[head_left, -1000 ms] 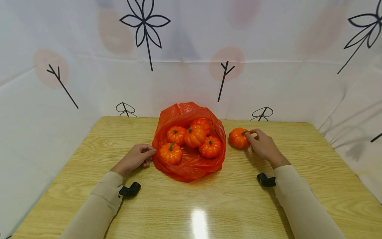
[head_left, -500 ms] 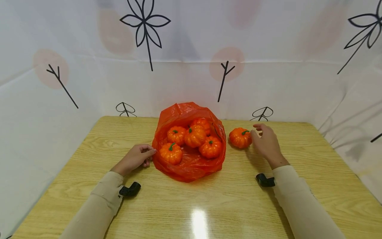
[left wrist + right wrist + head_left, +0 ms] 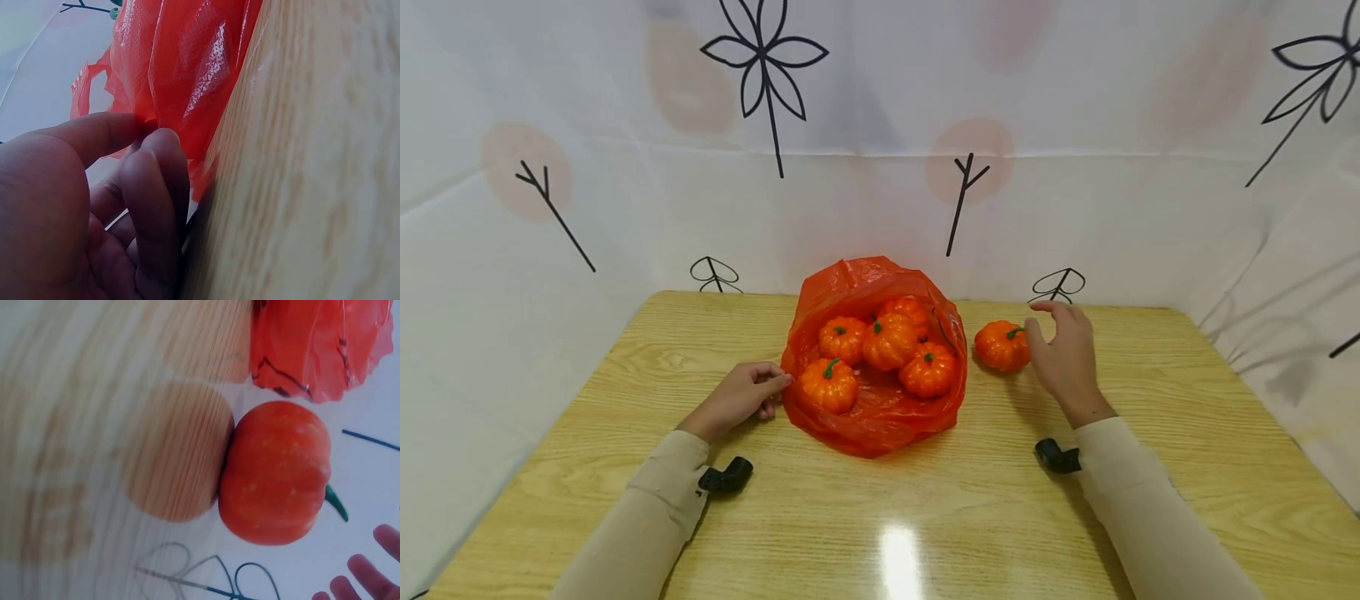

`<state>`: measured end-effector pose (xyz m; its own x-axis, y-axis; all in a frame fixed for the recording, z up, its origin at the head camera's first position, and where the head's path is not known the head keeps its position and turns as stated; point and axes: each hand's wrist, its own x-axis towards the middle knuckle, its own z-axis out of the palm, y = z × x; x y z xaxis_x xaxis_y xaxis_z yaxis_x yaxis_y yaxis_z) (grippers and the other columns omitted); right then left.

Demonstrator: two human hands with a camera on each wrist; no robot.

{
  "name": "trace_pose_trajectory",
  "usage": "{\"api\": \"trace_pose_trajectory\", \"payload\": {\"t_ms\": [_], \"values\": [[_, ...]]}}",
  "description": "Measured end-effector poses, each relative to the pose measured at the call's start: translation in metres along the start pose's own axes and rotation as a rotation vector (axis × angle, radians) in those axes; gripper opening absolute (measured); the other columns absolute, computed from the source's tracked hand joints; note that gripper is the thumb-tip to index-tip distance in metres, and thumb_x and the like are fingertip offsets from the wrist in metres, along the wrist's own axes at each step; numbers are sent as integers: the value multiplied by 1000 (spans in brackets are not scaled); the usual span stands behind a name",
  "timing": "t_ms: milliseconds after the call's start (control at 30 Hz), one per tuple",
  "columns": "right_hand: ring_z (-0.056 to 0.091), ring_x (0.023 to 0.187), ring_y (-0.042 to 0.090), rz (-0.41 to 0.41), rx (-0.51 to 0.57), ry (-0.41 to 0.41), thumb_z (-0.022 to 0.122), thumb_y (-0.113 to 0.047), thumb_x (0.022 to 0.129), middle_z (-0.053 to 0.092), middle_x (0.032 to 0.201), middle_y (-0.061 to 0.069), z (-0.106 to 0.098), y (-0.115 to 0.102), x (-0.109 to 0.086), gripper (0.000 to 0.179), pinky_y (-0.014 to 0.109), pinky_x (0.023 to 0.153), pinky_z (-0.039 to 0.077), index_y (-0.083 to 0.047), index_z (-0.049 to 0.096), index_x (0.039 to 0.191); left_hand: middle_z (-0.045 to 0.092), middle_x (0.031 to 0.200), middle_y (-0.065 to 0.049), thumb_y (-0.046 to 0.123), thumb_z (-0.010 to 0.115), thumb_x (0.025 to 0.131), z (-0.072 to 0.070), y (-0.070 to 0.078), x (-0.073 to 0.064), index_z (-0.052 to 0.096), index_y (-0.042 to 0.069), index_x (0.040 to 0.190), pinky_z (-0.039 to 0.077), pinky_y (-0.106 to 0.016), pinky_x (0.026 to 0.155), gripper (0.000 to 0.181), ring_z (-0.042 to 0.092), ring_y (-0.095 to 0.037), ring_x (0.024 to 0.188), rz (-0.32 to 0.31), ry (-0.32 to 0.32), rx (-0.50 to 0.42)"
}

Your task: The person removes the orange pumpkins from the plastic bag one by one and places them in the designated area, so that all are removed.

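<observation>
A red plastic bag (image 3: 876,433) stands with its mouth wide toward me, holding several small orange pumpkins (image 3: 891,342) with green stems. My left hand (image 3: 741,400) is at the bag's left side. In the left wrist view its thumb and forefinger pinch a fold of the bag (image 3: 187,69) low down, close to the wood. One more pumpkin (image 3: 1002,347) sits on the table to the right of the bag. Right beside it is my right hand (image 3: 1066,362), fingers and thumb spread apart and holding nothing. The right wrist view shows that hand's fingertips (image 3: 369,578) apart from the pumpkin's stem (image 3: 336,503).
The light wood table (image 3: 820,533) runs back to a white cloth backdrop (image 3: 880,200) printed with flowers and twigs. Small black devices sit at both wrists, one by the left cuff (image 3: 726,476) and one by the right cuff (image 3: 1057,456).
My right hand has let go of the single pumpkin's stem and drawn back slightly, its fingers spreading. The pumpkins, the bag and my left hand have stayed put.
</observation>
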<state>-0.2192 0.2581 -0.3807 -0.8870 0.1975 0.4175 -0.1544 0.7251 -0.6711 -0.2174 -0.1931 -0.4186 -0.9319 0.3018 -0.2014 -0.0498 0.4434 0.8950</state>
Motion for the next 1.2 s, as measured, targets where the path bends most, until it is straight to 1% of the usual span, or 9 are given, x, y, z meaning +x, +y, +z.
{"api": "trace_pose_trajectory", "payload": {"t_ms": [67,200,300,500,733,867,1000,1067,1200], "values": [[40,133,46,-11,8,7,48,-20,100,52,135,25,1,-3,-1,36,62,110,33,1,60,127,59,80,-6,34,59,102,0,0,0,65,4,102,51,-25,57,31,55,-13,60,1,0,0],[39,132,45,-48,26,14,50,-19,100,49,137,25,4,-10,-5,34,64,107,36,1,60,126,59,80,-6,33,59,102,0,-1,0,65,3,103,51,-25,57,30,54,-13,60,-4,1,-2],[39,131,43,-99,37,18,51,-17,100,49,137,24,6,-16,-9,32,64,106,37,1,61,125,59,80,-6,32,60,102,1,-1,0,65,4,103,51,-25,57,29,54,-13,59,-9,4,-4],[36,134,42,-211,75,20,54,-12,100,48,140,22,8,-30,-19,29,64,107,35,2,61,124,60,80,-6,34,60,101,2,-1,-1,65,4,104,51,-25,57,30,54,-14,60,-18,6,-4],[39,132,39,-328,71,21,56,-7,97,49,141,20,16,-47,-27,32,58,101,40,0,61,128,59,81,-7,34,60,101,3,0,0,65,4,103,51,-25,57,31,54,-14,60,-8,1,-11],[38,134,37,-340,64,-20,58,-11,97,47,144,18,23,-57,-30,35,59,104,41,-3,60,131,59,81,-7,34,60,101,2,-1,1,65,3,103,51,-25,57,31,54,-13,59,1,-3,-15],[37,136,36,-338,83,-50,60,-14,98,46,145,17,31,-67,-30,37,59,107,41,-5,59,134,59,80,-7,34,60,101,0,-3,-1,64,3,102,51,-25,56,32,53,-13,58,-4,-3,-18],[37,137,36,-343,88,-59,60,-16,98,45,146,16,34,-72,-30,38,58,105,42,-6,59,134,59,79,-7,34,60,101,0,-3,-1,64,3,102,51,-26,56,31,53,-13,58,-3,-3,-17],[37,138,35,-353,78,-108,60,-21,99,42,149,15,40,-79,-29,40,57,104,45,-8,57,137,59,79,-7,34,61,101,0,-2,1,65,3,103,51,-26,56,31,54,-14,58,5,3,-12]]}}
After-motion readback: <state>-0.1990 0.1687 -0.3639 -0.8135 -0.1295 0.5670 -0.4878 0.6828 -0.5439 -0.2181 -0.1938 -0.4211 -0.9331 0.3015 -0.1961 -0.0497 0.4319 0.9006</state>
